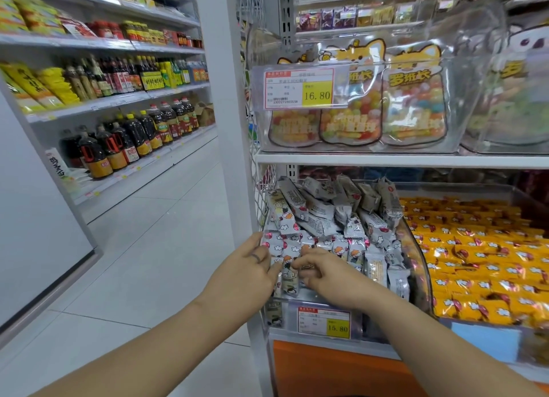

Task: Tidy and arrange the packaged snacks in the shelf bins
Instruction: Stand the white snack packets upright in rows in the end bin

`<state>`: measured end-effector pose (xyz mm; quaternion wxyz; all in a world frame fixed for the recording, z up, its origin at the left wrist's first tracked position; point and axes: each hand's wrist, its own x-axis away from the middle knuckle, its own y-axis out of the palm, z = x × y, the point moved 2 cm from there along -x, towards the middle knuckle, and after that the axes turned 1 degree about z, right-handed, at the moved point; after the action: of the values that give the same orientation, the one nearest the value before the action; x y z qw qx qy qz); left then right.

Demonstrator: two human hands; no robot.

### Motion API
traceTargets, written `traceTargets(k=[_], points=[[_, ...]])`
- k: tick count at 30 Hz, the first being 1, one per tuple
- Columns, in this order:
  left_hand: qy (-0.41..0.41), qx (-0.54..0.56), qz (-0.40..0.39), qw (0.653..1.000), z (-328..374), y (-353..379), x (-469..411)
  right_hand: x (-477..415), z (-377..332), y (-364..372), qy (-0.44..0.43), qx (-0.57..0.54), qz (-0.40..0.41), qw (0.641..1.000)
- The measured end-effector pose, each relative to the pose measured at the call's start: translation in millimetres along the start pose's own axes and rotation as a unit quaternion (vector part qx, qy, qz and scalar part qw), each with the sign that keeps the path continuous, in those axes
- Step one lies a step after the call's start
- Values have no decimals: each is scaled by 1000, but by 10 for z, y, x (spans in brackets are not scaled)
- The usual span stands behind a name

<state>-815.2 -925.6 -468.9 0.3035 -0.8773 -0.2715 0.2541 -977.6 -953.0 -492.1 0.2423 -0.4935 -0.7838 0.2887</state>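
Observation:
A clear plastic bin (414, 249) on the lower shelf holds several grey-white snack packets (335, 218), heaped loosely at the back and lined up in a row at the front. My left hand (252, 266) is at the bin's front left corner, with its thumb and fingers pinching a front-row grey-white packet (289, 275). My right hand (319, 273) meets it from the right, its fingers curled on the same packet's right side. The bin to the right is filled with several orange snack packets (481, 248) laid in flat rows.
A yellow 15.80 price tag (324, 322) hangs on the bin's front. The shelf above carries a clear bin of candy bags (356, 108) with a 16.80 tag. A white shelf post (225, 105) stands left of the bins. Across the tiled aisle (154, 248) are shelves of oil bottles.

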Motion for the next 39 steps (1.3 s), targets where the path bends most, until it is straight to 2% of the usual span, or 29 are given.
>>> traceTargets(k=[5,11,17,20,23,26,29,35,39], points=[[-1,-21,-24,999,28,52,-15,24,5,33,15,19,-2,1000],[-8,40,77,996,54,-64,-7,85,-26,-94,8,47,-19,999],[-13,84,86,993,39,-124,-14,118,-15,-199,3,22,12,1000],[-23,115,92,989,23,-137,-3,110,-79,-237,-9,-8,50,999],[-30,155,88,984,24,-158,19,82,-200,-272,-34,-21,130,991],[-41,172,70,982,8,-194,47,23,-292,-258,-57,-2,179,982],[-45,183,62,980,0,-187,105,-71,-356,-180,-82,19,170,982],[-66,230,64,969,-14,-152,218,-239,-432,-111,-55,64,115,990],[-76,233,62,968,-22,-156,235,-227,-481,-162,-58,61,128,988]])
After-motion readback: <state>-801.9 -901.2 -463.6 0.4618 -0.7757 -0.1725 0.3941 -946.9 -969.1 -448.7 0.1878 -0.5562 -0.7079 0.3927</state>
